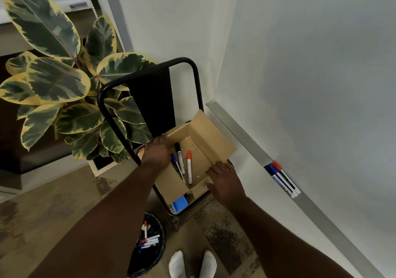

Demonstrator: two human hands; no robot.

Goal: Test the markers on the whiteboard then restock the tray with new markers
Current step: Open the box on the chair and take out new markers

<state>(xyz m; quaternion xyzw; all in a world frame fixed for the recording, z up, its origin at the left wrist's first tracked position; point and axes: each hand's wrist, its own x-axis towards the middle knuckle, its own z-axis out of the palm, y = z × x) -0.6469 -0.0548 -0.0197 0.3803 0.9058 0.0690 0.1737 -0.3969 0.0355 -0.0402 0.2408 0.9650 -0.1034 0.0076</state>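
Note:
An open cardboard box [201, 140] sits on a black chair. Inside lie three markers: a blue-capped one [177, 166], a black-capped one [180, 158] and a red-capped one [189, 167]. My left hand [156, 152] rests on the box's left flap, fingers curled over its edge. My right hand [225, 179] holds the near right flap. Three markers [281, 178], black, blue and red, lie in the whiteboard's metal tray [240, 136]. The whiteboard [310, 63] fills the right side.
A black bin [153, 254] on the floor near my feet holds several markers. A blue eraser [180, 203] lies on the chair [150, 97] seat under the box. A large variegated plant [64, 80] stands at the left behind the chair.

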